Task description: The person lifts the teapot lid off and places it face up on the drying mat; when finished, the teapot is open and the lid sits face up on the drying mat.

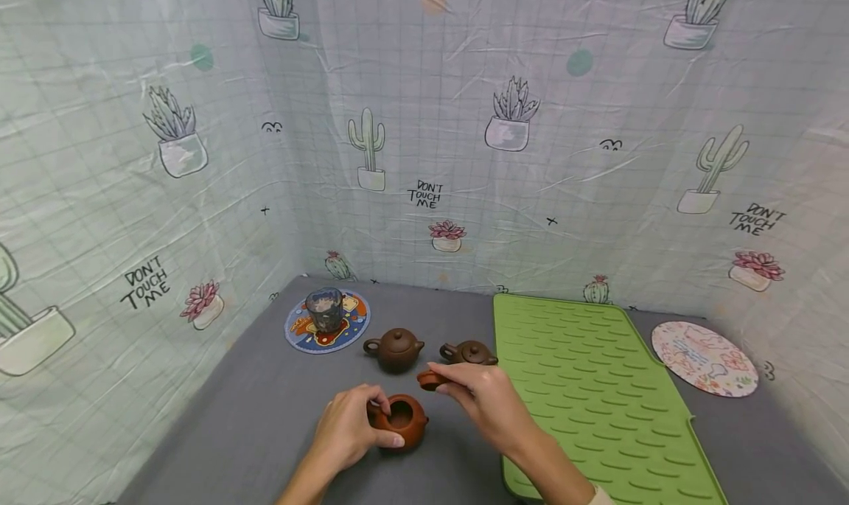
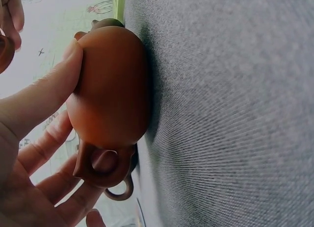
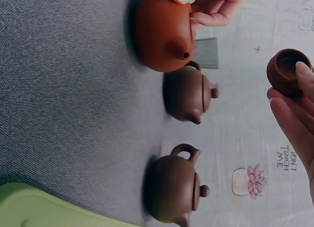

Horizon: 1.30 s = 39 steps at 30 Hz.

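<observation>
An orange-brown clay teapot [image 1: 414, 435] stands uncovered on the grey cloth, its round opening facing up. My left hand [image 1: 348, 424] holds it from the handle side, thumb against the body and fingers near the rim; in the left wrist view the thumb lies on the pot [image 2: 110, 85]. Raised beyond the pot and to its right, my right hand [image 1: 487, 402] pinches a small reddish-brown teapot lid [image 1: 431, 380] between thumb and fingers. The right wrist view shows the hollow underside of the lid [image 3: 282, 77], apart from the pot; its knob is hidden.
Two darker brown lidded teapots, one rounder [image 1: 398, 352] and one flatter [image 1: 472, 352], stand behind. A dark glass [image 1: 325, 310] sits on a blue patterned round mat [image 1: 301, 343] at back left. Rightward lie a green ridged mat [image 1: 584, 387] and a pink floral mat [image 1: 706, 361].
</observation>
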Each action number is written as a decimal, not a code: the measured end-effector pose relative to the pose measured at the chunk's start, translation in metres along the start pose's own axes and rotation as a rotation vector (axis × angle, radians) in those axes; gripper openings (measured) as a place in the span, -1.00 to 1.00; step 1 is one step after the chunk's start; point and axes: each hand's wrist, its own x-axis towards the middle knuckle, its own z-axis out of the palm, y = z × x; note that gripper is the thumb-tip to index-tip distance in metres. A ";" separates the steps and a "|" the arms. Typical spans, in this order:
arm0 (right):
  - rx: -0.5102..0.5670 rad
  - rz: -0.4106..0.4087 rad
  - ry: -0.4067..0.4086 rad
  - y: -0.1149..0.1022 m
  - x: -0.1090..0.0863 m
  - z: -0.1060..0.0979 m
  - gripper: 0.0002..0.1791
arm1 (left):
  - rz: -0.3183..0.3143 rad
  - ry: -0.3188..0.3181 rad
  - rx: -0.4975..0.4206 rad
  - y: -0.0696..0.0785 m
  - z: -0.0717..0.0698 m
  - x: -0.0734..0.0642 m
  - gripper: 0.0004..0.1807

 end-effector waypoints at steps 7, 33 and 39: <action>-0.005 -0.038 0.071 -0.001 0.001 -0.007 -0.61 | -0.009 -0.006 -0.003 0.000 -0.001 0.000 -0.50; 0.095 -0.038 0.144 0.012 -0.010 -0.040 -0.71 | -0.031 -0.008 0.004 0.001 -0.001 0.000 -0.49; 0.091 0.002 0.147 0.018 -0.016 -0.053 -0.67 | -0.035 -0.013 0.001 0.002 -0.002 0.001 -0.49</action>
